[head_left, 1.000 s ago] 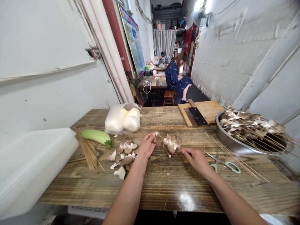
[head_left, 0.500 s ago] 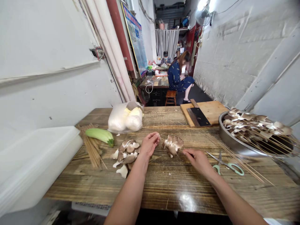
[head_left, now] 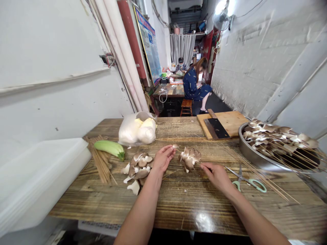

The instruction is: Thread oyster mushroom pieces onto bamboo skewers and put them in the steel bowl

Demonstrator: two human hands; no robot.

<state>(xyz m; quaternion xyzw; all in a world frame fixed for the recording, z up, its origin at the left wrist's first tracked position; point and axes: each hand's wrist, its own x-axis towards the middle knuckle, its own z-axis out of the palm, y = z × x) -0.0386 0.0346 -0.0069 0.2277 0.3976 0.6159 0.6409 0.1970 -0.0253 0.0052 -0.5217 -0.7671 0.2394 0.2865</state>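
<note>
Between my hands is a thin wooden skewer with several brown-capped oyster mushrooms [head_left: 189, 158] threaded along it. My right hand [head_left: 217, 174] pinches the skewer at its right end. At the left tip, my left hand [head_left: 165, 157] is closed on a small mushroom piece [head_left: 175, 146], which meets the skewer's point or sits just on it; I cannot tell which. A pile of loose oyster mushrooms [head_left: 139, 166] lies on the table, left of my left forearm. Green-handled scissors [head_left: 246, 178] rest partly spread to the right of my right hand.
A steel basin [head_left: 251, 154] of finished mushroom skewers stands at right, beside loose skewers [head_left: 258, 173]. Behind are a cutting board [head_left: 233, 120] with a cleaver [head_left: 217, 127] and a plastic bag [head_left: 127, 129]. A green squash [head_left: 108, 148], more skewers [head_left: 102, 168] and a white bin [head_left: 63, 170] are left.
A small mushroom piece now shows at my left fingertips by the skewer's left end. The hands and threaded mushrooms have barely moved; the whole view has shifted slightly.
</note>
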